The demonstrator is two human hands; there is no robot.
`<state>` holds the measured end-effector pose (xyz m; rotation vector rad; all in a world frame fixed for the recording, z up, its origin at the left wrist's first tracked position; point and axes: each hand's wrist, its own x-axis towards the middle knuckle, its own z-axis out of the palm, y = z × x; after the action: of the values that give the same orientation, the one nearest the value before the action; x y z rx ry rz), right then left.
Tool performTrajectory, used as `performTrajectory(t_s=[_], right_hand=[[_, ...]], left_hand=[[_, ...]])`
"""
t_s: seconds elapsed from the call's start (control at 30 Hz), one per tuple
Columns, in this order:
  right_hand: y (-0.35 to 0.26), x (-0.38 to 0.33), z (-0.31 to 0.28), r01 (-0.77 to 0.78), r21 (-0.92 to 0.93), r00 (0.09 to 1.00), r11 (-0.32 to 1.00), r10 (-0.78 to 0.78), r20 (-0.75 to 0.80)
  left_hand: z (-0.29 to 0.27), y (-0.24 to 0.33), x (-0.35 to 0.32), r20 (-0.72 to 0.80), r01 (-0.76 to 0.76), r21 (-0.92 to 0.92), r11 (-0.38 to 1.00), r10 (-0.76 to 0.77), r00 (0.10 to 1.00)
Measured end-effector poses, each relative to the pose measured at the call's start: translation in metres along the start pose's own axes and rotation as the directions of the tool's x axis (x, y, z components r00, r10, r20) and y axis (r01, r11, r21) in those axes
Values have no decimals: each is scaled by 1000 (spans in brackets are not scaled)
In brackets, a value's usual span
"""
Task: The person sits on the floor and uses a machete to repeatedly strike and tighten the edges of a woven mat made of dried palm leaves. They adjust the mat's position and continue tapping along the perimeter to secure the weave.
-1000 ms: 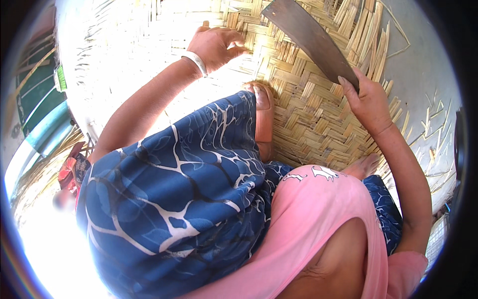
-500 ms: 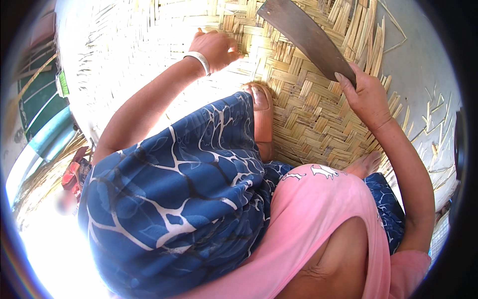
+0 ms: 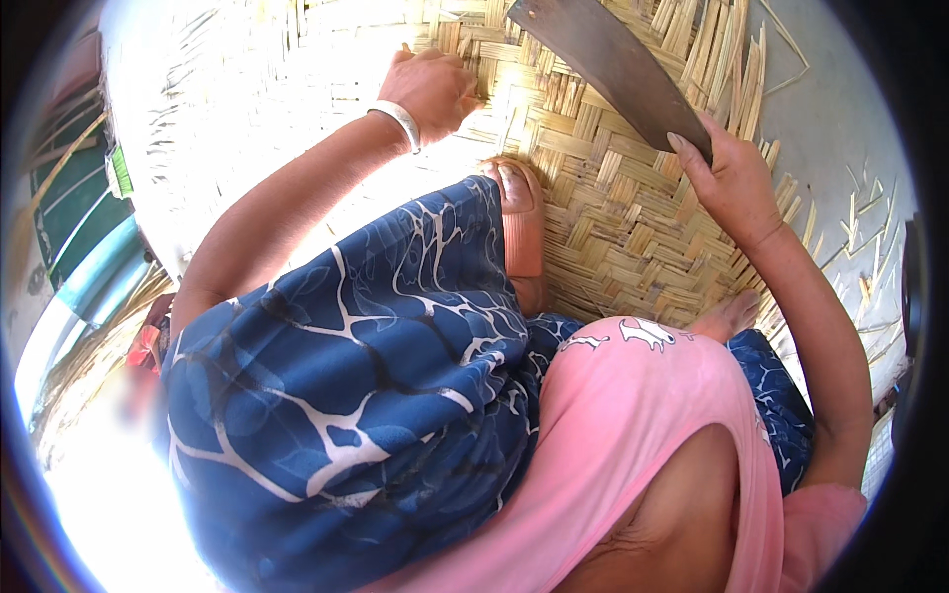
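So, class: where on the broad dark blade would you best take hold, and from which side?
Grip the blade at its near end, where the right hand already clasps it, coming from the right. It slants up and away over the woven mat, so that end is the one in reach.

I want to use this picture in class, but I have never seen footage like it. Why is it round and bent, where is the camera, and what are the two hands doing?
The camera sits on the person's head and looks down, so you see their own arms and lap. Its wide lens bends straight edges near the rim. There is no machine here, only two bare hands. The left hand, with a pale bangle at the wrist, presses on the woven bamboo mat spread on the ground. The right hand has its grip on a broad dark blade, raised over the mat. A bare foot rests on the weave. Loose bamboo slivers lie on the grey floor beside it.
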<state>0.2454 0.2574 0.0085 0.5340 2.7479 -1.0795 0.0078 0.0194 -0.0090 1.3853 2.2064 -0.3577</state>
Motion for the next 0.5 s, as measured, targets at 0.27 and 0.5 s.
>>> performTrajectory(t_s=[0.27, 0.5], right_hand=[[-4, 3, -5, -89, 82, 994, 993, 84, 69], [-7, 9, -6, -62, 83, 997, 995, 58, 55]], left_hand=[[0, -1, 3, -94, -182, 15, 983, 183, 979], [23, -3, -11, -313, -70, -153, 986, 19, 950]])
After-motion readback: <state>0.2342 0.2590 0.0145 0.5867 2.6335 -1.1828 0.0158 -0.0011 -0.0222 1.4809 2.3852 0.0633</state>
